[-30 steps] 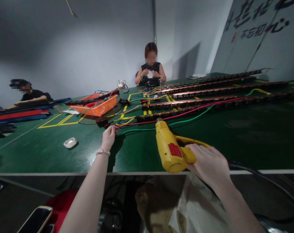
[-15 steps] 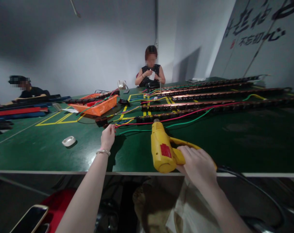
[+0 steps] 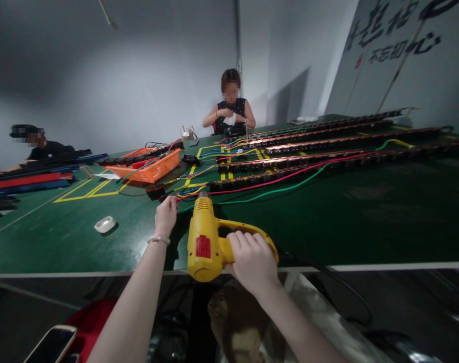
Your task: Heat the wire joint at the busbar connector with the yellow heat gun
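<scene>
- Glossy dark-green table (image 3: pixel 365 212): smooth and reflective, marked with yellow tape lines.
- Long black strip with copper rails (image 3: pixel 290 173): lies flat across the table, with wires trailing from it.
- Chunky yellow plastic heat gun (image 3: pixel 205 242): at the table's front edge, its nozzle aimed at the wire end. It is best held steady, with the nozzle pointing away from the fingers.
- Right hand (image 3: pixel 252 259): wrapped tight around the gun's loop handle.
- Left hand (image 3: pixel 166 214): fingertips pinched on the thin red wire (image 3: pixel 229 192), just beside the nozzle.
</scene>
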Available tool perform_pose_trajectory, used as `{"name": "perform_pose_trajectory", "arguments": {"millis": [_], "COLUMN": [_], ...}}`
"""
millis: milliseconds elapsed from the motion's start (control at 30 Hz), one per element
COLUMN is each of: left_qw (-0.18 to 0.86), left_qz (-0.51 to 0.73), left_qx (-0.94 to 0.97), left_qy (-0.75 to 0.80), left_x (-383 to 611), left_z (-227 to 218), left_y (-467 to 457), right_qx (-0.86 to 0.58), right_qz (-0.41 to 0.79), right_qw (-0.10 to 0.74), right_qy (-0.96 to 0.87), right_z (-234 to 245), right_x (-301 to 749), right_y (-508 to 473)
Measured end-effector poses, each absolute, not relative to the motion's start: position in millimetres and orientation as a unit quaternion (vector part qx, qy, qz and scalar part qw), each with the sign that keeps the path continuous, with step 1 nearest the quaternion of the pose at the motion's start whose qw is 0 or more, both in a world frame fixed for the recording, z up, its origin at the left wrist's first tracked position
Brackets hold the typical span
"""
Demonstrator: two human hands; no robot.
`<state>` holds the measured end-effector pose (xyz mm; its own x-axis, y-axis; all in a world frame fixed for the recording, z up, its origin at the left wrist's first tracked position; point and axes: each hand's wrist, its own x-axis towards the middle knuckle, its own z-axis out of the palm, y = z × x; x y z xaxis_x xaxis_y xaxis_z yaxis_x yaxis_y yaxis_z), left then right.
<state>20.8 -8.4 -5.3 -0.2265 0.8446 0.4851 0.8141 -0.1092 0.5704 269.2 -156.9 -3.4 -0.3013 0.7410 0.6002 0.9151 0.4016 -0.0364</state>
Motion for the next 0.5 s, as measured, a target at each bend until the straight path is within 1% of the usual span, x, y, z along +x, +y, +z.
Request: {"name": "perform_pose_trajectory", "arguments": {"millis": [167,367,500], "left_qw": [0.032,0.111,0.121], "left_qz": [0.401,0.39,0.451], "left_qx": [0.63,0.653,0.652], "left_qy": [0.664,0.64,0.597], "left_x": [15,7,5], "left_z": [-5,-7,-10], "left_y": [-6,-2,-2], "right_qx": [-0.491,-0.486,-0.482], "right_qz": [-0.131,-0.124,-0.127], "right_qw": [0.292,0.296,0.301], "right_qy": [-0.81,-0.813,-0.813], "right_z": [-5,-5,-5], "right_x": [234,227,228], "right_y": [-155,-157,-157]}}
